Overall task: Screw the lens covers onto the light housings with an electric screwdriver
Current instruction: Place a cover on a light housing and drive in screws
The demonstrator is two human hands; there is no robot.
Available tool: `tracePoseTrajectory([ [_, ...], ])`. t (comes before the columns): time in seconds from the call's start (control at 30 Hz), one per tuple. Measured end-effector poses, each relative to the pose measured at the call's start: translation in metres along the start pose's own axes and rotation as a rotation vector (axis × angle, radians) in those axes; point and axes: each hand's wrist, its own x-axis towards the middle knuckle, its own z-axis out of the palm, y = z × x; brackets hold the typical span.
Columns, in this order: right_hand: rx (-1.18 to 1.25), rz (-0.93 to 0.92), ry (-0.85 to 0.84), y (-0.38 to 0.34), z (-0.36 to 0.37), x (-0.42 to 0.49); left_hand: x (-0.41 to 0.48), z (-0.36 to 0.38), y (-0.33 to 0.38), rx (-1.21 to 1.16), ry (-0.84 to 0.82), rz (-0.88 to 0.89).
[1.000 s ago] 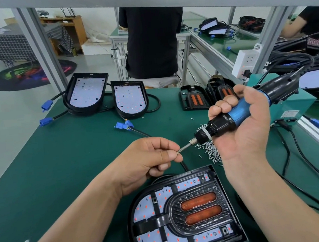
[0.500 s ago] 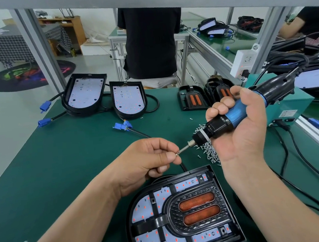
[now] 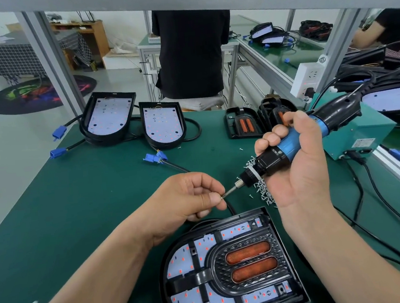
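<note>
Left hand (image 3: 188, 198) pinches tiny slippery screw (image 3: 222, 197) at bit; right hand (image 3: 297, 164) grips screwdriver (image 3: 287, 143) by its barrel.

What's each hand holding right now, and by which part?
Right hand grips the black-and-blue electric screwdriver round its blue mid-body. Left hand pinches what looks like a small metal screw between thumb and forefinger, at the bit tip.
</note>
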Motion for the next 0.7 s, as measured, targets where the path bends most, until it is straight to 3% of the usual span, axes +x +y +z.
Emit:
tracePoseTrajectory([
  [0.5,0.046,0.013,0.073,0.000,-0.006,-0.002,0.001,0.001,0.001,0.014,0.001,-0.017],
  [0.7,0.076,0.003,0.048,-0.009,0.001,-0.006,-0.009,-0.015,0.012,0.135,-0.042,-0.155],
])
